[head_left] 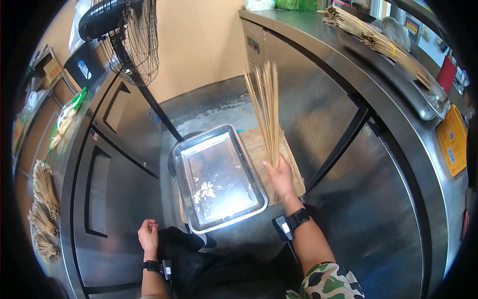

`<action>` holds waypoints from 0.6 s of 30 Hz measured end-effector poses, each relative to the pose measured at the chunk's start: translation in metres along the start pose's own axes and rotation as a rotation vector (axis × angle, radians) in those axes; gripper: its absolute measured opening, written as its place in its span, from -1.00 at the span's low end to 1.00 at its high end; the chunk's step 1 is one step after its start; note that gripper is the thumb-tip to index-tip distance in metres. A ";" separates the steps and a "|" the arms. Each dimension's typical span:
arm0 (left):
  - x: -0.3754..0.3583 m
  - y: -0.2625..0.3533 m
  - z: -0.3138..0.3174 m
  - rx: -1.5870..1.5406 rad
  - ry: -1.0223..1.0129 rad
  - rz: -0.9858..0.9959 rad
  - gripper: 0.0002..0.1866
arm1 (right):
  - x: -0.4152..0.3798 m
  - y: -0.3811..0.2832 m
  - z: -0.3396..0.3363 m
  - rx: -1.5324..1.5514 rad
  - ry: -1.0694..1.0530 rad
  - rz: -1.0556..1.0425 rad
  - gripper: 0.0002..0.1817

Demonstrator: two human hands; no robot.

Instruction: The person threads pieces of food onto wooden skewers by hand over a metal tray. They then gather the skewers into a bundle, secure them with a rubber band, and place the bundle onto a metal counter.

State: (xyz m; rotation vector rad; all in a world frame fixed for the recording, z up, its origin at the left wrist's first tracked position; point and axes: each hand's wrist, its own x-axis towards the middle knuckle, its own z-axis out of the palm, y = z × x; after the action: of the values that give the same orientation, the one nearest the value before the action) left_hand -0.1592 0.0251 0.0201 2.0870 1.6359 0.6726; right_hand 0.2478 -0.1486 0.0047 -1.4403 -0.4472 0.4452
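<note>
My right hand (280,175) is wrapped round the lower part of a bundle of long wooden skewers (269,114). The skewers stand nearly upright, their upper ends fanned out and a little blurred. Below and to the left of them lies a shallow metal tray (234,172) with small white scraps (204,192) on its bottom. Under the tray's right side a wooden board (259,158) shows, partly hidden by my hand. My left hand (148,234) hangs left of the tray's near corner, fingers curled in, with nothing visible in them.
Steel cabinets flank me on both sides. More skewers (368,37) lie on a metal tray on the right counter, near a yellow packet (452,142). On the left counter are bundles of loaded skewers (46,192). A standing fan (132,40) rises beyond the tray.
</note>
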 end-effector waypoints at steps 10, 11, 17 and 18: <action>0.001 -0.014 0.006 -0.084 0.026 0.141 -0.90 | -0.008 -0.027 -0.005 -0.205 0.021 -0.026 -0.62; 0.007 -0.034 0.015 -0.162 0.096 0.264 -0.93 | -0.009 -0.025 -0.001 -0.210 -0.003 -0.116 -0.62; -0.037 0.116 0.007 -0.846 -0.374 0.188 -0.74 | -0.043 -0.022 0.022 -0.137 -0.807 0.013 -0.59; -0.053 0.152 -0.004 -0.899 -0.539 0.190 -0.55 | -0.057 -0.024 0.030 -0.074 -0.918 0.089 -0.58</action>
State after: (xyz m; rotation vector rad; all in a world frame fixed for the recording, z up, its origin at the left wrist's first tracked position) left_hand -0.0537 -0.0616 0.1060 1.5444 0.6476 0.6541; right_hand 0.1842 -0.1567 0.0299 -1.2643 -1.1366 1.1778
